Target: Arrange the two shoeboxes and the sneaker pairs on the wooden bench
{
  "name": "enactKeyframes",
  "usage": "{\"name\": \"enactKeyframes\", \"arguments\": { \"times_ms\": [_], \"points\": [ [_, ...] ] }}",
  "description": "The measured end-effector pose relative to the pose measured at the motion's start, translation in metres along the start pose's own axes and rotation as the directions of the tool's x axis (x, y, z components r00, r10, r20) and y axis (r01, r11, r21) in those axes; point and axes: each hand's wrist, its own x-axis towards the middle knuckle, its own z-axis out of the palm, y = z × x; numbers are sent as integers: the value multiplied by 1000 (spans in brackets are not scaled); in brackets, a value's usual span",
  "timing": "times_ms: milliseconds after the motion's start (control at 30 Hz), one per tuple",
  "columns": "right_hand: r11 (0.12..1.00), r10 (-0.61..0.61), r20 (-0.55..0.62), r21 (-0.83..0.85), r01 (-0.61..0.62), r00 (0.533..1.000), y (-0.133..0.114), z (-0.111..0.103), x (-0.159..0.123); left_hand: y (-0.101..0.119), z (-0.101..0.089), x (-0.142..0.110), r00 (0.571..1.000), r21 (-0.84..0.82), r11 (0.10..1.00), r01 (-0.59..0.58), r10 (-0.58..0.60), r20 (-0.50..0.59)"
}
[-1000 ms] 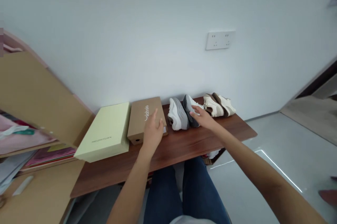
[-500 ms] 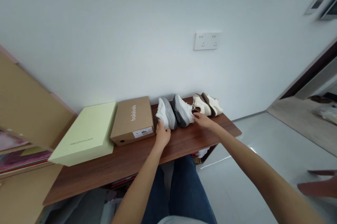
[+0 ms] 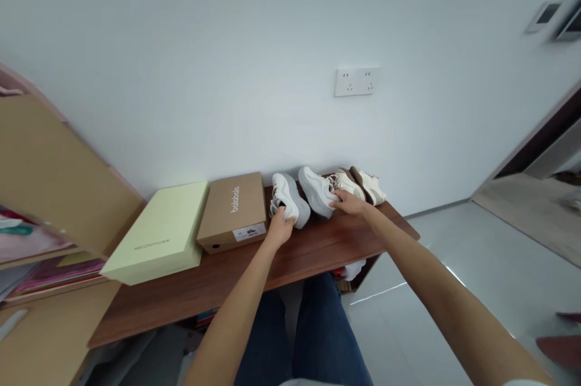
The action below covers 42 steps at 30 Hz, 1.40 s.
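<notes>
Two white-and-grey sneakers stand side by side on a reddish-brown wooden board, toes toward the wall. My left hand (image 3: 280, 227) grips the heel of the left sneaker (image 3: 290, 195). The right sneaker (image 3: 314, 189) is held at its heel collar by my right hand (image 3: 348, 201), thumb and fingers pinched on the edge. Just right of it, a pair of cream-and-brown shoes (image 3: 373, 185) lies tipped on its side, close to my right fingers. A brown shoebox (image 3: 236, 207) marked "balabala" sits left of the sneakers.
A pale yellow box (image 3: 158, 225) lies left of the brown shoebox on the wooden board (image 3: 313, 253). Tan shelving with papers stands at the far left. The white wall behind carries a socket plate (image 3: 356, 81). Grey tiled floor (image 3: 408, 325) lies to the right.
Both sneakers have rolled from lying on their sides to sitting more upright, the soles now turned down. My hands have shifted onto their heels. The camera view has tilted slightly.
</notes>
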Motion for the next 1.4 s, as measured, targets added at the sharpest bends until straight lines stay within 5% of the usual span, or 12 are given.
{"name": "enactKeyframes", "arguments": {
  "times_ms": [233,433,1133,1267,1400],
  "points": [
    [914,-49,-19,-403,38,999,-49,-17,4,47,-22,10,978,456,869,-191,131,161],
    [799,1,26,-600,15,1000,-82,2,2,63,-10,13,968,570,791,-222,108,227],
    [765,-32,104,-637,92,994,-85,47,11,42,-8,19,964,601,775,-194,39,261],
    [762,-77,87,-638,115,993,-85,39,7,49,-8,13,975,642,746,-176,41,220],
    [796,-169,29,-586,153,985,-75,7,-3,67,-8,5,983,693,697,-184,122,139]
  ]
}}
